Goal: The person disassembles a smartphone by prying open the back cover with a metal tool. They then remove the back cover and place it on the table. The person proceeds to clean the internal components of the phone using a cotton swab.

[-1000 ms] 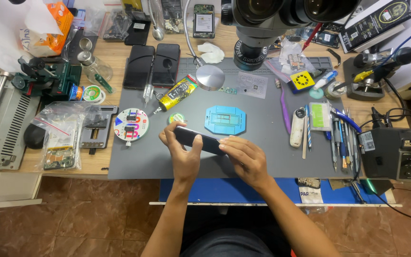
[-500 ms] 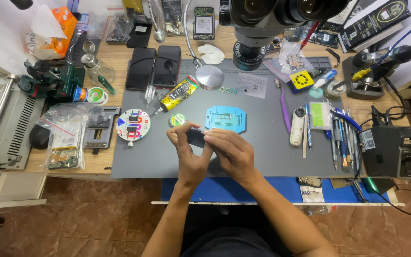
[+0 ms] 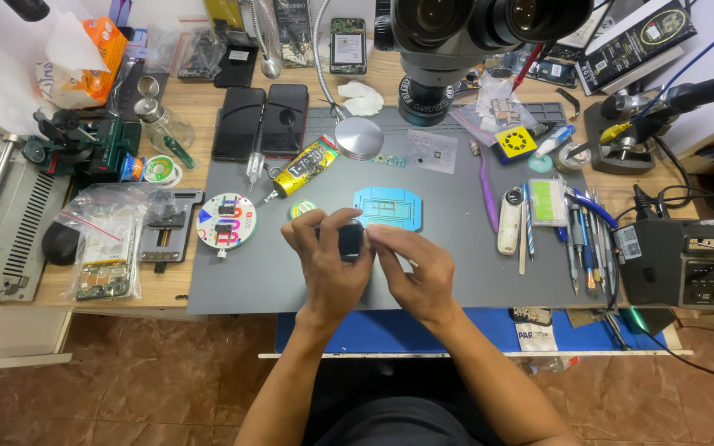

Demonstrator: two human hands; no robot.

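Seemingly light, stiff and fragile, the small dark phone part (image 3: 349,240) is pinched at its edges by left hand (image 3: 328,263) and right hand (image 3: 419,268), each grip closed on it above the grey mat (image 3: 473,272).

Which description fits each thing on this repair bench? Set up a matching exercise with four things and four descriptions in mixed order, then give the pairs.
Things:
1. Dark phone
2. Light blue frame
3. Round white disc
4. Two dark phones

Descriptions:
A. Side by side at the mat's far left corner
B. Held between left hand and right hand
C. Left of the hands
D. Just beyond the hands

Pairs: 1-B, 2-D, 3-C, 4-A
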